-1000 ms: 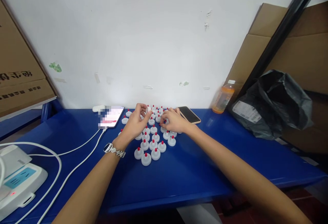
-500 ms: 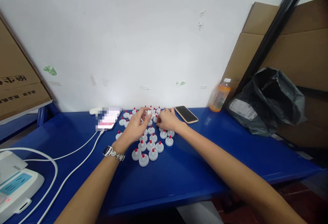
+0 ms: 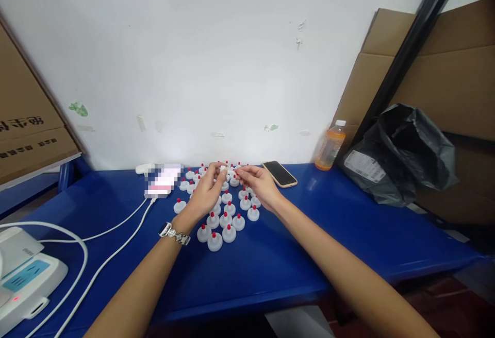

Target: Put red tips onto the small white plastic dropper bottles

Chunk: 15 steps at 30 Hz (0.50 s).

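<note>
Mid-frame, the left hand (image 3: 204,191) is pinching a white piece (image 3: 223,168); the right hand's (image 3: 260,181) grip I cannot tell. Red-tipped caps (image 3: 215,242) are crowding the tabletop (image 3: 286,260).

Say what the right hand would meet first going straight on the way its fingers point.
Likely the white piece in the left hand; depth is unclear, so a nearby red-tipped cap might come first.

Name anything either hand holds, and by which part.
The left hand pinches a small white piece between thumb and fingers; which part is unclear. Whether the right hand holds anything cannot be told.
</note>
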Available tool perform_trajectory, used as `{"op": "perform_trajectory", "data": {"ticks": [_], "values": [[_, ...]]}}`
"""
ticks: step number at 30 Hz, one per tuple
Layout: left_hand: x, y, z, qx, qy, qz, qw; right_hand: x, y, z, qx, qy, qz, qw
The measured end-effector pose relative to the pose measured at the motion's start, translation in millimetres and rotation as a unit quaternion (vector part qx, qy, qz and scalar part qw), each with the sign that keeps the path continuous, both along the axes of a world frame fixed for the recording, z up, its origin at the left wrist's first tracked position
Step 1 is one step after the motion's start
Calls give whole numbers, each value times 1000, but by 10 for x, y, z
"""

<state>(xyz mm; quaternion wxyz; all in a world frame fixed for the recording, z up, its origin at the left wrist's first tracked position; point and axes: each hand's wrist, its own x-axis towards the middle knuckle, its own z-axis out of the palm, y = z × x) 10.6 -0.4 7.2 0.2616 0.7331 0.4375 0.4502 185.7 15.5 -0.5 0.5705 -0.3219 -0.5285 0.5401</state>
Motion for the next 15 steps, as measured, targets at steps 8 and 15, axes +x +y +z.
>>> {"op": "perform_trajectory", "data": {"ticks": [8,15], "values": [[52,-48,35,-9,-27,-19,999,-68,-77,55,-49,106,23,993],[37,-55,42,-13,-24,-17,999,-104,-88,34,-31,124,-1,992]]}}
